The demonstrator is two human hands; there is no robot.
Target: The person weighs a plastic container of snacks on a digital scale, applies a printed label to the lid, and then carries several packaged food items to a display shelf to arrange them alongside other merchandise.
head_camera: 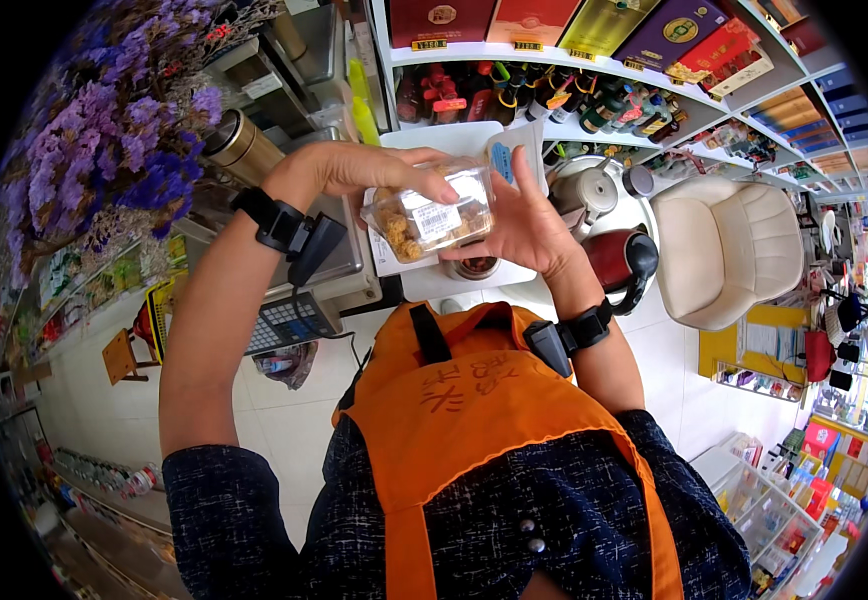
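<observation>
My left hand (385,172) grips a clear plastic clamshell box (471,206) from the left, its thumb across the lid. Golden-brown crumbly pieces of food (402,234) show inside, and a white printed label (434,220) is stuck on top. At the box's right end is my right hand (528,225), palm up, with thumb and fingers spread; some fingers are partly hidden by the box, and whether they bear its weight cannot be told. Beneath the hands lie a white tray or board (441,136) and a round container with dark contents (477,268).
A weighing scale with a keypad (291,324) and a metal flask (243,146) stand left, near dried purple flowers (89,135). To the right are a steel kettle (585,191), a red electric kettle (614,259) and a cream chair (730,251). Shelves (554,56) hold bottles and boxes.
</observation>
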